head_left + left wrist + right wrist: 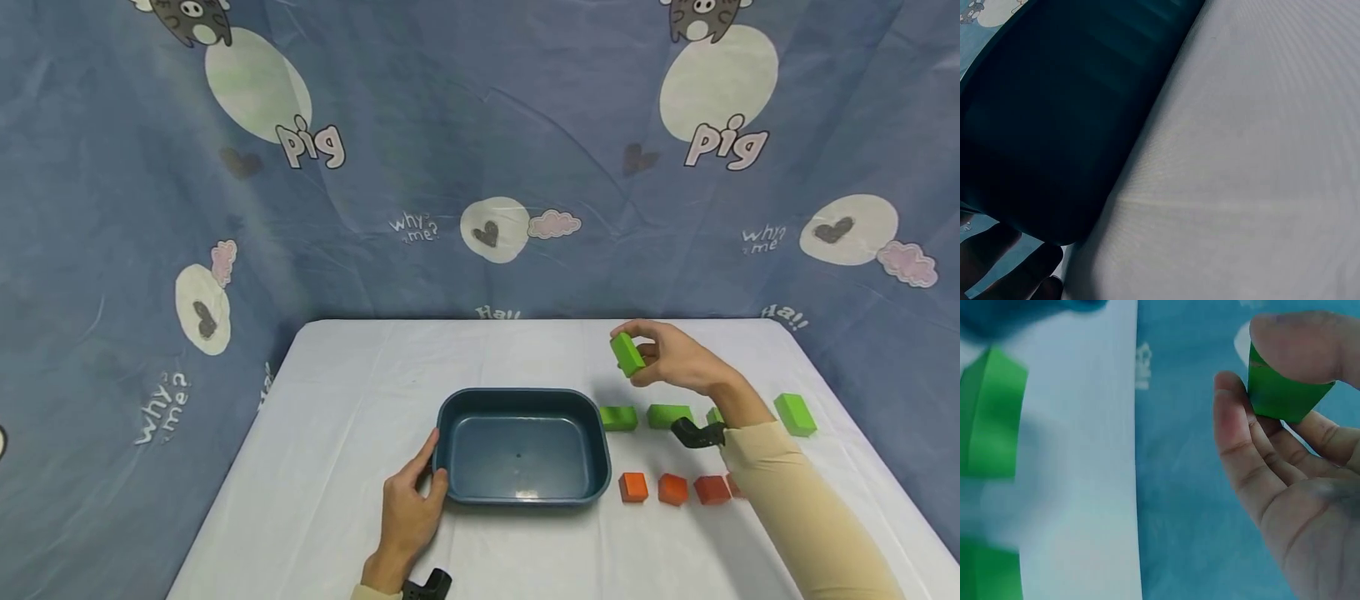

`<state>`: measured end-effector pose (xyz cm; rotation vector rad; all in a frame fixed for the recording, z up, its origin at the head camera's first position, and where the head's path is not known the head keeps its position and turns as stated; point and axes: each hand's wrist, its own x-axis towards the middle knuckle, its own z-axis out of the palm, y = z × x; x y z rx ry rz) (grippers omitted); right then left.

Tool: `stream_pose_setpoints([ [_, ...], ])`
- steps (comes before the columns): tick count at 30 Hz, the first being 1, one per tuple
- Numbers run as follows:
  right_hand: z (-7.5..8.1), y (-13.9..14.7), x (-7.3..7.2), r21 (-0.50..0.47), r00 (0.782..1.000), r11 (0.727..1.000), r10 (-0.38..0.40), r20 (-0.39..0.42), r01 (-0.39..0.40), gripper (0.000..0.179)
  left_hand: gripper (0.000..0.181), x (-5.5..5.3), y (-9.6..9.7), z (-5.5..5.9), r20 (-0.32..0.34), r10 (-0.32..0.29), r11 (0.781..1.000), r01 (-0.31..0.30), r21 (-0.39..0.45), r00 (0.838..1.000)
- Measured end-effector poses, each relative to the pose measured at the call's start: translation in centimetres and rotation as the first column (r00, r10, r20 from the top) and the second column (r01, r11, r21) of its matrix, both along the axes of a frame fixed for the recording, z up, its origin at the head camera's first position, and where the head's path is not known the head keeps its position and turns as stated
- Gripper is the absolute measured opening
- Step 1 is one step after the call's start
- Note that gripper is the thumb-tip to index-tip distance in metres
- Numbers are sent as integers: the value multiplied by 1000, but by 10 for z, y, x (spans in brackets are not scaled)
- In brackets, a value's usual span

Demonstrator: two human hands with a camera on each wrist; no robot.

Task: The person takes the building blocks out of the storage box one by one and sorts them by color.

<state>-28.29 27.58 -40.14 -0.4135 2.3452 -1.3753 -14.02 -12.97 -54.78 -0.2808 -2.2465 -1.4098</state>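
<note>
Up above the back of the table, my right hand (686, 358) pinches a green block (627, 355) between thumb and fingers. The right wrist view shows the same green block (1282, 394) under the thumb. A dark blue rectangular plastic basin (517, 454) sits upright on the table with nothing in it. My left hand (408, 510) rests against its left side, index finger extended along the rim. Close up in the left wrist view, straight fingers (1022, 275) touch the end of the basin (1066, 119).
Right of the basin, several green blocks (670, 416) form a row, one partly behind my right wrist. In front of them lies a row of orange-red blocks (672, 489), its right end partly hidden by the sleeve. A white cloth (337, 417) covers the table; a blue printed curtain (420, 100) hangs behind.
</note>
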Motion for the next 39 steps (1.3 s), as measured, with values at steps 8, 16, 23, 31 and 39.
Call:
stream_pose_setpoints([
  [8,9,47,10,35,995,994,-101,-1,101,76,54,-1,0,-3,45,-4,1000,4,-18,999],
  [16,10,85,10,72,984,982,-175,-11,176,77,54,0,0,1,17,7,999,-6,-33,1000],
  [23,4,112,16,173,974,959,-219,-59,226,76,53,0,3,0,24,4,1000,-3,-27,1000],
  [31,-6,144,23,279,963,922,-257,-82,270,78,51,-1,3,-1,45,9,1000,-8,-21,999],
  [39,-26,167,28,344,959,895,-265,-100,283,76,52,0,3,-1,44,7,1000,-6,-17,999],
])
